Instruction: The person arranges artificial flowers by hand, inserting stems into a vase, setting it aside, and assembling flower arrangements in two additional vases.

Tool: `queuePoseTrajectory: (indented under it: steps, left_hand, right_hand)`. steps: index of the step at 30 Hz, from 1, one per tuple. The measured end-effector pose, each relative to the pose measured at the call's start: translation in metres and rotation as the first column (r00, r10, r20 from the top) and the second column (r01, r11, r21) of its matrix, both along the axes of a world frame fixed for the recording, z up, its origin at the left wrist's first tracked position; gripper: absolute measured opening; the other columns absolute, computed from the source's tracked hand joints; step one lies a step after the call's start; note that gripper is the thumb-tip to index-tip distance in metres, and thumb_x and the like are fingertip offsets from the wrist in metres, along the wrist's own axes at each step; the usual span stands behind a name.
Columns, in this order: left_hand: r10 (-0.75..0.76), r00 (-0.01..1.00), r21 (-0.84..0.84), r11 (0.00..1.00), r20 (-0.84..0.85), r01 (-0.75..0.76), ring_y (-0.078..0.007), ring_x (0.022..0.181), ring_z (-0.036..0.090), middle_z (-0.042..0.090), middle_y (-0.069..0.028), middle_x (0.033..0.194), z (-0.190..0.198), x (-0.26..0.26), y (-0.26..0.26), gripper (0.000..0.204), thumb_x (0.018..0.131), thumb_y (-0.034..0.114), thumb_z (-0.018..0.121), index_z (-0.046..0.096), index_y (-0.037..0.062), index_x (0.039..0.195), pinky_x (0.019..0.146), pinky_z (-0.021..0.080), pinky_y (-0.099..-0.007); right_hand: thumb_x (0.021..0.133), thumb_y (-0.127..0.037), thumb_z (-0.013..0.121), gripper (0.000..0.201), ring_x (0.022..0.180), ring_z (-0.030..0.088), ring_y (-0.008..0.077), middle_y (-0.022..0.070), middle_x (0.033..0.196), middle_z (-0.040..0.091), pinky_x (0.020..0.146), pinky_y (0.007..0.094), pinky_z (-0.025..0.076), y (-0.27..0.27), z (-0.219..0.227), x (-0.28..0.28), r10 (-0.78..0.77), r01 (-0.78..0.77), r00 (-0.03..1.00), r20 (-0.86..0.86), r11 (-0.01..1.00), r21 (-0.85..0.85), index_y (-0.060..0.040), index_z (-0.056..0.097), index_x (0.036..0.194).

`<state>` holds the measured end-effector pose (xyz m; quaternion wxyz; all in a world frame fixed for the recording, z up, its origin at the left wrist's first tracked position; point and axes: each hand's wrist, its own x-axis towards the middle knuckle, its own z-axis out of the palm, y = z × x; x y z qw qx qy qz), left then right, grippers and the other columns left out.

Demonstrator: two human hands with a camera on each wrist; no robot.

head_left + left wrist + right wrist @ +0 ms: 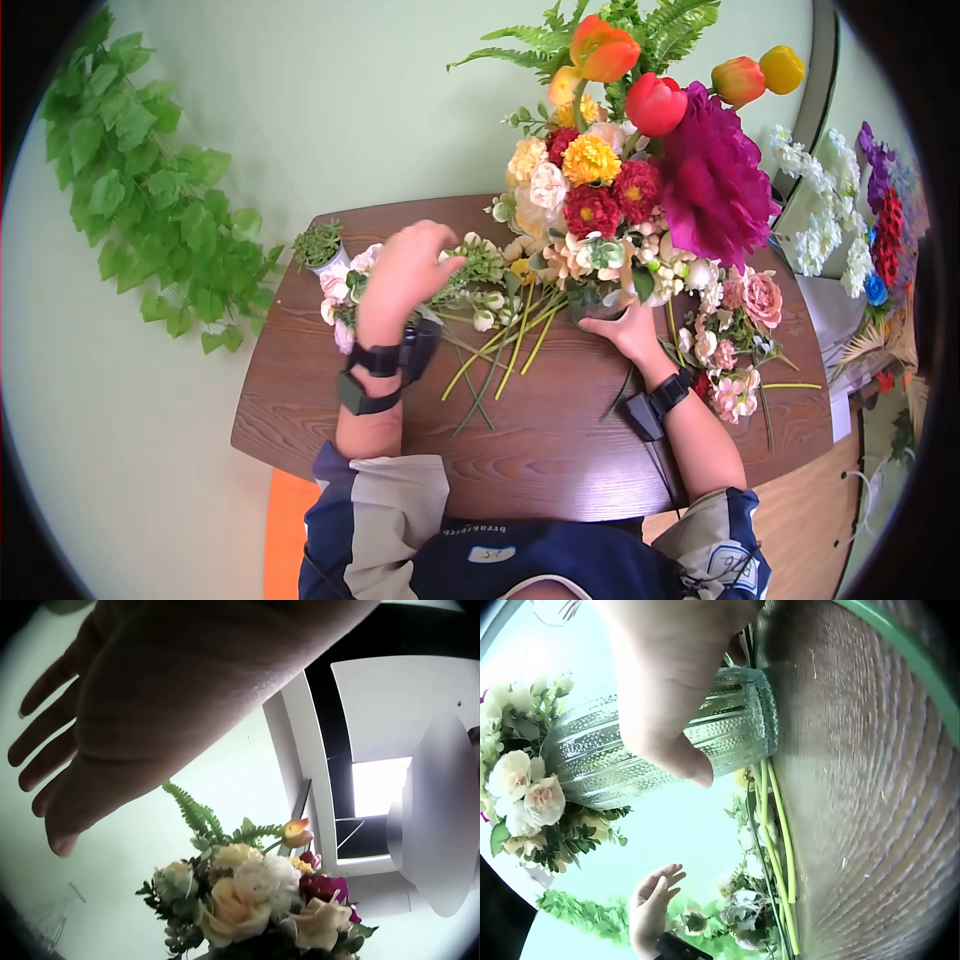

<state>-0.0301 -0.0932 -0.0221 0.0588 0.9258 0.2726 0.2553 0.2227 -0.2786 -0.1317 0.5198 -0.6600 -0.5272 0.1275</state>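
Note:
A ribbed, textured glass vase (592, 761) stands on the table, filled with a full arrangement of artificial flowers (590, 160). My right hand (632, 332) grips the lower part of the vase, its thumb wrapped across the glass in the right wrist view. The arrangement holds orange and red tulips, yellow and dark red blooms, fern leaves and one large magenta flower (715, 180). My left hand (405, 265) is raised at the left with nothing in it, fingers spread loosely in the left wrist view. Below it lie loose pink and white flowers (340, 285).
Cut green stems (515, 340) lie across the middle of the wooden table (330, 390). Pink flower sprays (760, 300) lie at the right, and a small potted plant (320, 245) sits at the back left corner. A leafy vine (150, 200) hangs on the wall. More flowers (850, 210) stand beyond the right edge.

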Motion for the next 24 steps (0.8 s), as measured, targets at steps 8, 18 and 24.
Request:
queuePoseTrajectory:
  steps: [8, 18, 24]
  left_hand:
    - [-0.046, 0.973, -0.247, 0.969, -0.227, -0.012, -0.0373, 0.068, 0.062, 0.062, -0.0195, 0.069, -0.102, 0.080, -0.014, 0.029, 0.069, 0.027, 0.071, 0.064, -0.0019, 0.070, 0.067, 0.051, -0.0427]
    - [-0.093, 0.981, -0.417, 0.909, -0.168, 0.015, -0.0346, 0.052, 0.059, 0.059, -0.0179, 0.057, -0.099, 0.073, -0.001, 0.024, 0.069, 0.023, 0.066, 0.063, -0.0002, 0.065, 0.055, 0.049, -0.0382]
    - [-0.038, 0.985, -0.215, 0.977, -0.166, 0.001, -0.0365, 0.076, 0.063, 0.062, -0.0209, 0.075, -0.099, 0.076, -0.016, 0.018, 0.069, 0.015, 0.064, 0.061, -0.0021, 0.074, 0.068, 0.051, -0.0438]
  right_hand:
    - [0.055, -0.025, 0.084, 0.080, 0.112, 0.049, 0.0310, 0.0164, 0.119, 0.054, 0.099, 0.0378, 0.036, 0.000, -0.010, 0.013, 0.009, -0.011, 0.999, -0.039, 0.999, -0.043, 0.0010, 0.048, 0.121]
    - [0.057, -0.028, 0.084, 0.085, 0.116, 0.047, 0.0306, 0.0166, 0.125, 0.050, 0.101, 0.0369, 0.034, -0.002, -0.005, 0.013, 0.043, -0.047, 0.997, -0.071, 0.997, -0.056, 0.0014, 0.044, 0.126]
    - [0.059, -0.025, 0.084, 0.084, 0.117, 0.046, 0.0293, 0.0160, 0.127, 0.049, 0.101, 0.0359, 0.034, -0.006, 0.006, 0.009, 0.044, -0.050, 0.997, -0.058, 0.993, -0.107, 0.0016, 0.043, 0.127]
